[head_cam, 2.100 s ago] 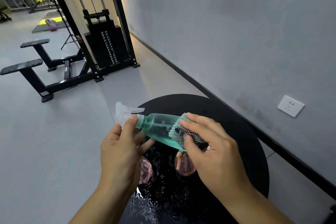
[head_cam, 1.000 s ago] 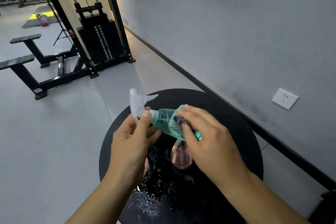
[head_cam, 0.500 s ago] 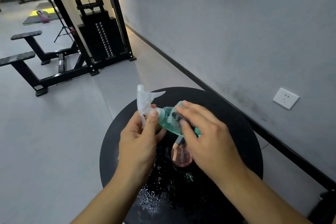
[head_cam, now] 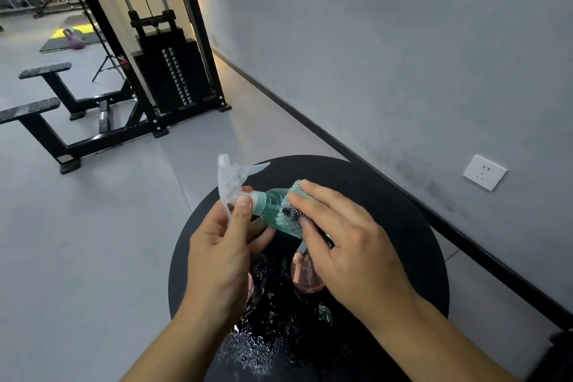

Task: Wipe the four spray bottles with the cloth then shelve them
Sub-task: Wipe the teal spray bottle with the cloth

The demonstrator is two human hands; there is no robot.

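My left hand pinches the teal spray bottle's neck while my right hand grips the green cloth around it, above the round black table.

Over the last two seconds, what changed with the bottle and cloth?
The right hand slid the cloth along the teal spray bottle from the base end toward the neck. The bottle tipped so that the trigger head now points up. The left hand still pinches the neck. A pink bottle stays standing on the wet black table.
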